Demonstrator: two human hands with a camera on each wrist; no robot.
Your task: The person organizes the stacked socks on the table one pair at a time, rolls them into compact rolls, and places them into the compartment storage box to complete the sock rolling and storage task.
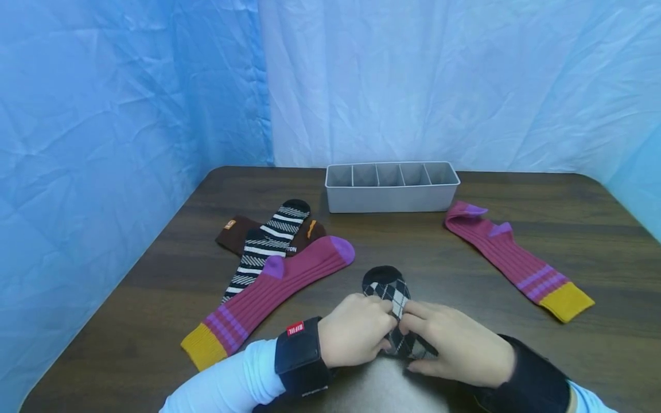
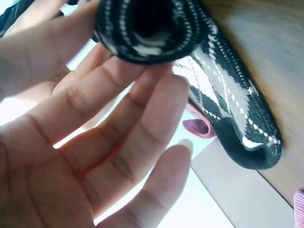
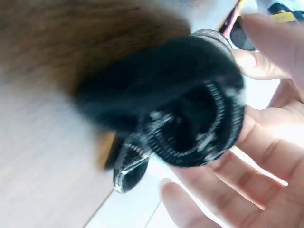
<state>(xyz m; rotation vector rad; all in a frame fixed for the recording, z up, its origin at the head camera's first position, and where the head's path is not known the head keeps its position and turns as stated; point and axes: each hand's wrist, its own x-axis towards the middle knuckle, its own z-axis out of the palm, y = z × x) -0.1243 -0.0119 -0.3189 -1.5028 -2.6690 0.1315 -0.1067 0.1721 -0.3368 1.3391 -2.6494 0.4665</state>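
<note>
A black, grey and white argyle sock (image 1: 399,293) lies on the table in front of me, its near end rolled up and its black toe pointing away. My left hand (image 1: 356,331) grips the left side of the roll. From the other side, my right hand (image 1: 457,344) holds it with thumb and fingers. The left wrist view shows the rolled end (image 2: 114,33) as a spiral over the fingers, with the flat part of the sock (image 2: 237,104) stretching beyond. In the right wrist view the roll (image 3: 156,71) sits blurred beside the fingers.
To the left, a magenta sock (image 1: 294,275) with a yellow cuff overlaps a black-and-white striped sock (image 1: 268,244), which crosses a brown sock (image 1: 240,234). Another magenta sock (image 1: 508,258) lies at the right. A grey box with compartments (image 1: 392,199) stands at the back, before blue curtains.
</note>
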